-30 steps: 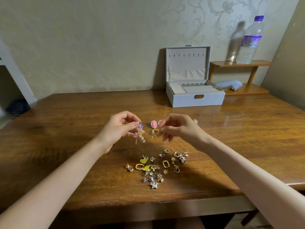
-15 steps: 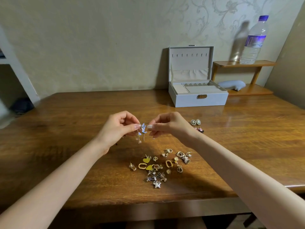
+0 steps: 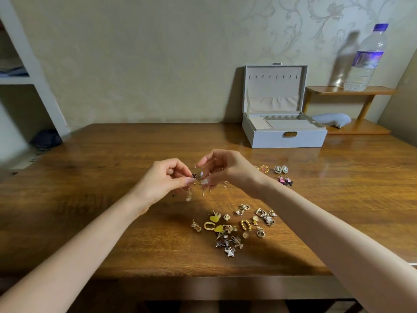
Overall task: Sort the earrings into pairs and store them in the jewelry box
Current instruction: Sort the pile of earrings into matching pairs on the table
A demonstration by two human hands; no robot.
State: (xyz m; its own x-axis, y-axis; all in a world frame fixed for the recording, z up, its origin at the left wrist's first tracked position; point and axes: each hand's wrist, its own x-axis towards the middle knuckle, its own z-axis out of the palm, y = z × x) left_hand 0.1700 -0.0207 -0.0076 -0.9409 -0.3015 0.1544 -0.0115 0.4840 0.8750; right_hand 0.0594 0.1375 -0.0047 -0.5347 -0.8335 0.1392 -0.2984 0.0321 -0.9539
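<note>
My left hand (image 3: 162,184) and my right hand (image 3: 223,170) meet above the middle of the wooden table (image 3: 90,181). Together they pinch a small dangling earring (image 3: 198,177) with a clear stone; a pendant and a gold pin hang below it. A loose pile of mixed earrings (image 3: 234,227) lies nearer to me, with yellow hearts, gold ovals and a silver star. Three sorted pairs (image 3: 274,173) lie to the right of my right hand. The grey jewelry box (image 3: 284,138) stands open at the back right.
A small wooden shelf (image 3: 352,91) at the back right carries a water bottle (image 3: 365,59), with a grey cushion (image 3: 331,120) below. A white shelving unit (image 3: 33,71) stands at the left. The table's front edge runs just past the pile.
The pink earring that my right hand held a second ago now lies with the sorted pairs. My right hand came left and joined my left hand on the dangling earring.
</note>
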